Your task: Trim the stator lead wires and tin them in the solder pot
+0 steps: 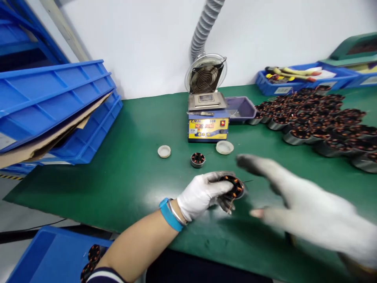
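Note:
My left hand point(203, 192), in a white glove with darkened fingertips, grips a motor stator point(235, 187) by its rim above the green table. Copper windings and a black inner ring show on it, and thin wire ends stick out. To its right, my right hand point(294, 196), also gloved, is blurred by motion with thumb and fingers spread apart. Nothing shows between them. A second stator point(198, 160) lies on the table just beyond my left hand. Two shallow white dishes, a left dish point(164, 151) and a right dish point(224, 147), stand on either side of it.
A solder pot point(208, 125) with a lit display stands at the back, below a fan and a grey duct point(206, 27). Beside it is a purple bin point(240, 108). Many stators point(309, 118) crowd the right. Blue crates point(59, 94) lean at left; a blue tool bin point(294, 84) sits behind.

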`<state>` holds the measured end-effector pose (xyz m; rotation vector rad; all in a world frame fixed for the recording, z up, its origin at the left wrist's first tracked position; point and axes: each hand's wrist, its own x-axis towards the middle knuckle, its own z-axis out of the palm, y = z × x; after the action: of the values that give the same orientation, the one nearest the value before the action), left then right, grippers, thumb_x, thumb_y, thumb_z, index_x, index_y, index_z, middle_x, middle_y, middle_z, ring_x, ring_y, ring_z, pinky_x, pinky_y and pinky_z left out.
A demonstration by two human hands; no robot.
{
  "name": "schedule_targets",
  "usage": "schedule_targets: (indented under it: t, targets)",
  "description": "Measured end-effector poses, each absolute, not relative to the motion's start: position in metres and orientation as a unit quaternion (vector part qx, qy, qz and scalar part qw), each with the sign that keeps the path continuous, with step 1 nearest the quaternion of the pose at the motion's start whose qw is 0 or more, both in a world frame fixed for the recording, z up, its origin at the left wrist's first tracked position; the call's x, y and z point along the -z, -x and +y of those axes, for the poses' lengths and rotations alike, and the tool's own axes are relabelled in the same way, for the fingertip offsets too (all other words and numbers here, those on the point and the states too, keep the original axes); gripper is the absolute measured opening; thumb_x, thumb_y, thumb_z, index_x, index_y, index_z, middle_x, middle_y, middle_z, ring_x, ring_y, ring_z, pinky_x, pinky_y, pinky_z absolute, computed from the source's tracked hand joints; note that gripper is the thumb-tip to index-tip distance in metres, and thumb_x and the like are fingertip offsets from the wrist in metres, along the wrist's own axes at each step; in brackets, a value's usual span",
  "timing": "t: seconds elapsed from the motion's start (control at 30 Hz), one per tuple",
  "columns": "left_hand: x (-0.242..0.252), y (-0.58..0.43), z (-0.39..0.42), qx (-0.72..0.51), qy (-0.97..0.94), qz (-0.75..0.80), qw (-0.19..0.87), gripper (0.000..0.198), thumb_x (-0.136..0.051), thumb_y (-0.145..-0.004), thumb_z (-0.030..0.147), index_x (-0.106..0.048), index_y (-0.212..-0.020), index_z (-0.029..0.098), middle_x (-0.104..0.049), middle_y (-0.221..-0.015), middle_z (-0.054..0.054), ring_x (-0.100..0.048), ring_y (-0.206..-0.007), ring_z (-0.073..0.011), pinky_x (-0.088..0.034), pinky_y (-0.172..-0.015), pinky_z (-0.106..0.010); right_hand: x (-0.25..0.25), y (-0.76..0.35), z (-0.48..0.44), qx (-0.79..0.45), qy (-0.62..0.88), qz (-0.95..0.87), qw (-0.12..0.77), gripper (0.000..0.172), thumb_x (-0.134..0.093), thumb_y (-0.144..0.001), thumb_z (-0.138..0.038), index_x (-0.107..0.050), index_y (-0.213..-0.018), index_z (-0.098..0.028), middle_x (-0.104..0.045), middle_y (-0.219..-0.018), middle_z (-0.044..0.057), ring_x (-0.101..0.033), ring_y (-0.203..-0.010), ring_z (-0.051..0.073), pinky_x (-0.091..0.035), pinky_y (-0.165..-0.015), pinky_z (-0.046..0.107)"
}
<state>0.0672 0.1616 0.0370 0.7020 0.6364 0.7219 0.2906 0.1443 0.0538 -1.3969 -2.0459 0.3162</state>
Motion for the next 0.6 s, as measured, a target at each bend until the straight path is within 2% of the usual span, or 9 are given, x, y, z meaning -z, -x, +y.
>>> schedule_targets:
  t: [0.07, 0.13, 0.23, 0.3, 0.4, 0.47, 0.53, 0.6]
  targets:
    - [-0.036, -0.068, 0.162, -0.325, -0.356, 0.307, 0.821, 0.058, -0.09, -0.062, 0.054, -0.067, -0.097, 0.013, -0.07, -0.075, -0.005, -0.064, -0.052, -0.0158, -0.053, -0.052, -0.028, -0.042, -0.281, 0.149, -0.151, 0.493, -0.817, 0.259, 0.061, -0.07, -0.077, -0.035, -0.061, -0.138, -0.026, -0.071, -0.129, 0.007, -0.075, -0.103, 0.025, -0.067, -0.083, 0.035]
    - [-0.036, -0.07, 0.16, -0.341, -0.399, 0.338, 0.781, 0.054, -0.081, -0.07, 0.06, -0.067, -0.096, 0.015, -0.069, -0.074, -0.005, -0.064, -0.054, -0.018, -0.053, -0.052, -0.029, -0.029, -0.274, 0.151, -0.152, 0.472, -0.823, 0.275, 0.052, -0.063, -0.08, -0.026, -0.063, -0.132, -0.023, -0.07, -0.129, 0.007, -0.072, -0.112, 0.024, -0.063, -0.097, 0.036]
    - [-0.04, -0.069, 0.159, -0.413, -0.499, 0.417, 0.638, 0.031, -0.072, -0.08, 0.047, -0.069, -0.087, 0.018, -0.07, -0.078, -0.005, -0.065, -0.067, -0.0169, -0.052, -0.061, -0.026, -0.015, -0.274, 0.151, -0.125, 0.467, -0.809, 0.334, 0.045, -0.062, -0.083, -0.029, -0.063, -0.127, -0.021, -0.072, -0.122, 0.007, -0.074, -0.108, 0.022, -0.062, -0.099, 0.036]
    - [-0.047, -0.065, 0.16, -0.399, -0.531, 0.448, 0.599, 0.022, -0.071, -0.08, 0.039, -0.064, -0.073, 0.019, -0.065, -0.069, -0.002, -0.058, -0.061, -0.0127, -0.046, -0.058, -0.022, -0.01, -0.277, 0.15, -0.118, 0.487, -0.788, 0.358, 0.043, -0.063, -0.084, -0.034, -0.064, -0.126, -0.022, -0.073, -0.118, 0.007, -0.075, -0.102, 0.022, -0.063, -0.098, 0.036]
    - [-0.059, -0.055, 0.166, -0.307, -0.501, 0.432, 0.684, 0.032, -0.071, -0.075, 0.046, -0.055, -0.062, 0.021, -0.053, -0.051, 0.002, -0.042, -0.04, -0.0086, -0.031, -0.041, -0.022, -0.009, -0.28, 0.147, -0.13, 0.535, -0.745, 0.376, 0.044, -0.064, -0.083, -0.039, -0.065, -0.124, -0.023, -0.073, -0.114, 0.007, -0.075, -0.098, 0.022, -0.062, -0.1, 0.039]
    - [-0.063, -0.051, 0.169, -0.323, -0.481, 0.43, 0.692, 0.04, -0.07, -0.074, 0.054, -0.052, -0.06, 0.021, -0.049, -0.047, 0.003, -0.037, -0.036, -0.0074, -0.025, -0.037, -0.022, -0.01, -0.279, 0.147, -0.14, 0.551, -0.724, 0.39, 0.044, -0.066, -0.082, -0.041, -0.065, -0.122, -0.022, -0.073, -0.113, 0.008, -0.075, -0.095, 0.022, -0.062, -0.1, 0.039]
    - [-0.061, -0.053, 0.169, -0.36, -0.5, 0.443, 0.651, 0.045, -0.069, -0.077, 0.059, -0.053, -0.062, 0.02, -0.05, -0.05, 0.003, -0.039, -0.039, -0.0071, -0.027, -0.04, -0.021, -0.01, -0.277, 0.147, -0.14, 0.553, -0.715, 0.404, 0.044, -0.067, -0.081, -0.042, -0.065, -0.12, -0.022, -0.073, -0.111, 0.008, -0.075, -0.094, 0.022, -0.062, -0.099, 0.04]
    - [-0.055, -0.059, 0.165, -0.333, -0.53, 0.44, 0.643, 0.045, -0.073, -0.077, 0.059, -0.054, -0.066, 0.02, -0.053, -0.055, 0.002, -0.045, -0.044, -0.0081, -0.033, -0.044, -0.021, -0.009, -0.274, 0.147, -0.127, 0.537, -0.722, 0.418, 0.042, -0.066, -0.081, -0.04, -0.064, -0.119, -0.022, -0.073, -0.112, 0.008, -0.074, -0.095, 0.022, -0.062, -0.097, 0.039]
